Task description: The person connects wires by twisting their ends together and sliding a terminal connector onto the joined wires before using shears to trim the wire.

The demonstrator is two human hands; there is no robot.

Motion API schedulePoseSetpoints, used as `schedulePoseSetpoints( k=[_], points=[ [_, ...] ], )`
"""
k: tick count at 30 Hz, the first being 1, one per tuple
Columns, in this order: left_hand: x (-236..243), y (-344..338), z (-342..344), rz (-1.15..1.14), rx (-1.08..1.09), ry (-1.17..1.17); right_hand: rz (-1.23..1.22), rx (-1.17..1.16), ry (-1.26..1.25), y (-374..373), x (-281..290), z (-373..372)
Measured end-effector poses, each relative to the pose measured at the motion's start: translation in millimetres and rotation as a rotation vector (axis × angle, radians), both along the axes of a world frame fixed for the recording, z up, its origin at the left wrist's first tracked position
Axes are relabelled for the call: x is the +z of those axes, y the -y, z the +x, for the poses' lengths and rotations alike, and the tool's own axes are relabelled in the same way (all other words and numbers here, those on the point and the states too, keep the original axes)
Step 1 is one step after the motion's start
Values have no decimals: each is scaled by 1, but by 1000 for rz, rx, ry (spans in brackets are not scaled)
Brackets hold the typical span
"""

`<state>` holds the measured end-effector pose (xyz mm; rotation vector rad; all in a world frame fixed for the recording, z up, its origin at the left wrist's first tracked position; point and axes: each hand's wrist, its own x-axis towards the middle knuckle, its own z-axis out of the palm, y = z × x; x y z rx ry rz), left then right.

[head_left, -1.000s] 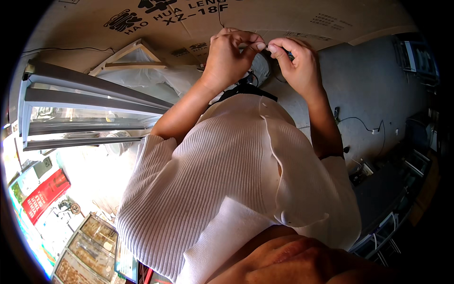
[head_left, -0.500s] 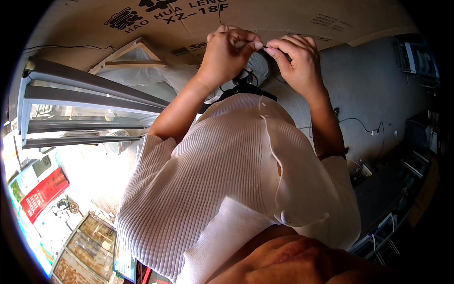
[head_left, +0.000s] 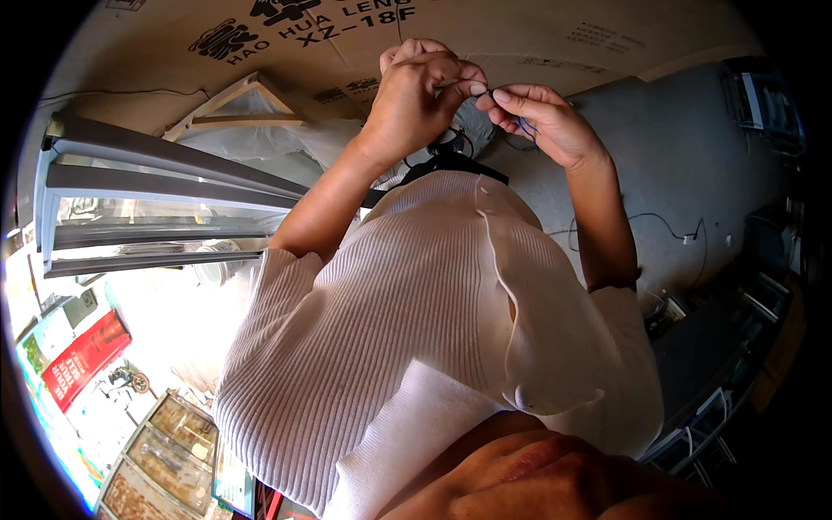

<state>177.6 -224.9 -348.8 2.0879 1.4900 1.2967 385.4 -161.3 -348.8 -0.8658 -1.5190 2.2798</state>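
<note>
In front of my belly both hands are raised close together, against a large brown cardboard sheet (head_left: 494,35). My left hand (head_left: 407,102) pinches a thin dark wire (head_left: 489,92) between thumb and forefinger. The other side of that short dark piece is gripped by the fingertips of my right hand (head_left: 559,121). A blue wire (head_left: 527,128) loops out below the right fingers. Whether the blue and dark parts are one piece, I cannot tell. Above my left hand a thin dark line (head_left: 399,22) runs down the cardboard; its lower end is hidden behind the hand.
Grey metal frame bars (head_left: 173,186) stand close on the left, by a wooden triangular frame (head_left: 247,120) and clear plastic sheeting. A dark cord (head_left: 663,221) lies across the grey floor at right. Dark furniture (head_left: 702,355) lines the right side. Rusty panels (head_left: 169,433) stand lower left.
My right hand has turned and lowered slightly, its palm side opening toward me, and the blue wire has come into sight. The left hand keeps its pinch nearly in place.
</note>
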Motion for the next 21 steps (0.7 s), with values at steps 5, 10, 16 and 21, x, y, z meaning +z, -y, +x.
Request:
schedulePoseSetpoints(
  k=[5,10,16,21],
  points=[
    [3,1,-1,-14,17,-77,273,-51,43,2,-1,-2],
    [-1,-1,1,-26,29,-127,621,-173,163,10,6,-6],
    [-2,0,10,-199,56,41,1306,-287,324,18,16,-9],
    [-6,-3,18,-483,63,250,1710,-344,414,22,14,-12]
  ],
)
